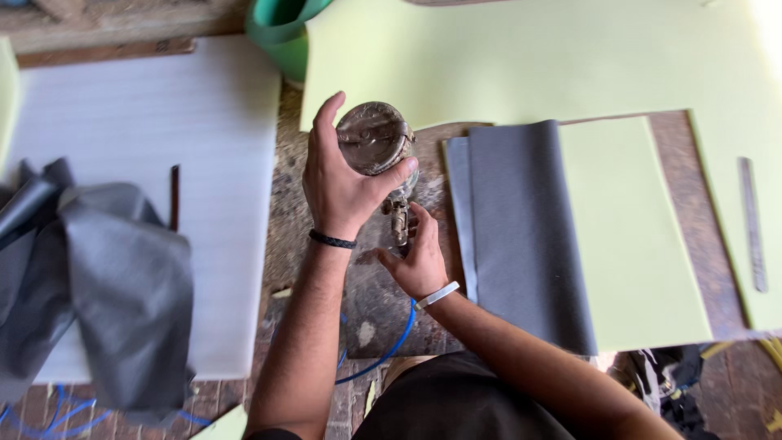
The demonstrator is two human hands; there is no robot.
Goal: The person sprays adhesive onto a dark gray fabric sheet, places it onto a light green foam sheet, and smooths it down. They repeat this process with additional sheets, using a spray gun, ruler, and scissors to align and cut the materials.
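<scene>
Right now the person is bent over a grimy workbench (383, 301), both arms reaching forward. Their left hand (338, 183), with a dark braided band at the wrist, is wrapped around the dirty metal cup (373, 138) of a spray gun, thumb on one side, fingers curled round the other, holding it up over the middle of the bench. Their right hand (419, 257), with a white band at the wrist, is closed on the spray gun's handle (399, 220) just beneath the cup, fingers bent around it. A blue hose (389, 349) loops down from under that hand toward the person's lap.

Just to the right of the hands lies a grey sheet of fabric (521, 236), partly covering a pale green board (635, 236). A larger pale green sheet (529, 57) spreads behind them. A metal ruler (753, 224) rests far right. To the left sits a white foam panel (147, 138) with crumpled grey cloth (122, 285) draped over its near side, and a green bucket (281, 33) stands at the back.
</scene>
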